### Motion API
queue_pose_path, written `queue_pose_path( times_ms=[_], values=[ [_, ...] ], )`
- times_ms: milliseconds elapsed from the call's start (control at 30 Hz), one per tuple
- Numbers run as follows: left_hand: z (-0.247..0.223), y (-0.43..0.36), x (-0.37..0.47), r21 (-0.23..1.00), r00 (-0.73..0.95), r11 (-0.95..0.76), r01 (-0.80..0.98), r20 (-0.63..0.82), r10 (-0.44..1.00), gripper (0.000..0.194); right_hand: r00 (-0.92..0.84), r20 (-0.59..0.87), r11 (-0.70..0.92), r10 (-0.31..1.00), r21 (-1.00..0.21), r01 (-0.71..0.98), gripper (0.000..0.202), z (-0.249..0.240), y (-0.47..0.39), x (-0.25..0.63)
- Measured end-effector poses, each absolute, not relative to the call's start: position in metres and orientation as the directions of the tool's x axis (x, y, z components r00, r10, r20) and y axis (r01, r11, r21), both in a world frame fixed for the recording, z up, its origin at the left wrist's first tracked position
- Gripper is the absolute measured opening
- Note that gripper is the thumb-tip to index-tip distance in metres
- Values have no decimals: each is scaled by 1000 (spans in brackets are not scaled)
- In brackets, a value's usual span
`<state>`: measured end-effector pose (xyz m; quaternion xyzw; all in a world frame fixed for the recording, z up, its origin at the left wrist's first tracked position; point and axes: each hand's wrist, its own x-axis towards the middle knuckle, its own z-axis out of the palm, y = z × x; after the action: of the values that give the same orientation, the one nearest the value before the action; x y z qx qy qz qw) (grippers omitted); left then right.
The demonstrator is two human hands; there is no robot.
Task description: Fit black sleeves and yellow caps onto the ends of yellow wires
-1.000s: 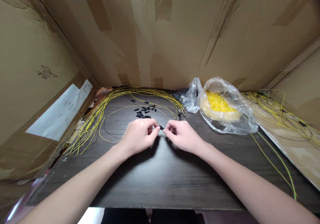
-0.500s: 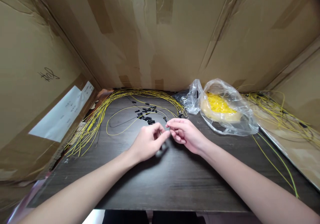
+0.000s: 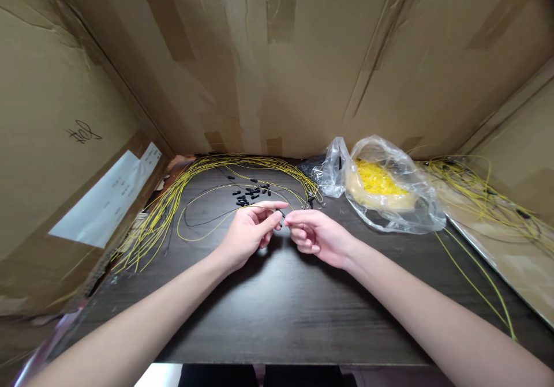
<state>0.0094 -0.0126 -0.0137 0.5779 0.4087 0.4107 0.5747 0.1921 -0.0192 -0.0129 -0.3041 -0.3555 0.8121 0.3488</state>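
Note:
Between the fingertips of both hands is a small black connector (image 3: 280, 213), partly hidden by the fingers. My left hand (image 3: 251, 231) pinches it with thumb and forefinger, the other fingers curled below. My right hand (image 3: 318, 232) pinches its near right end, thumb and forefinger pressed together. A thin yellow wire (image 3: 203, 240) loops across the table and runs behind my left hand; I cannot tell where it ends. Just beyond the left hand lies a scatter of loose black connectors (image 3: 251, 191).
A bundle of yellow wires (image 3: 173, 202) curves around the back left. At the back right stand an open clear bag of yellow pieces (image 3: 376, 179) and a bag of dark pieces (image 3: 331, 171). More yellow wires (image 3: 476, 185) lie far right. Cardboard walls (image 3: 242, 75) enclose the dark table (image 3: 242, 323).
My left hand has moved slightly left, its forefinger now stretched over the black connector. The right hand has shifted a little left and down. The looped wire has slid slightly left.

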Motion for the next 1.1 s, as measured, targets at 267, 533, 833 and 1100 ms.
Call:
queue_pose_path(
  times_ms=[267, 533, 833, 1100],
  values=[
    [-15, -11, 6, 1000, 382, 3, -30, 9, 924, 29, -576, -257, -519, 776, -780, -351, 14, -12, -20, 191],
    [-9, 2, 1, 982, 258, 68, -176, -21, 966, 27, -484, -266, -437, 834, -853, -286, 14, -13, -20, 191],
    [-2, 26, -23, 917, 65, 80, -392, -59, 996, 20, -361, -201, -233, 911, -972, -46, 11, -12, -22, 185],
    [1, 43, -39, 895, -139, -6, -445, -62, 988, 15, -403, 3, 176, 915, -902, 394, 8, -13, -24, 187]
  ],
)
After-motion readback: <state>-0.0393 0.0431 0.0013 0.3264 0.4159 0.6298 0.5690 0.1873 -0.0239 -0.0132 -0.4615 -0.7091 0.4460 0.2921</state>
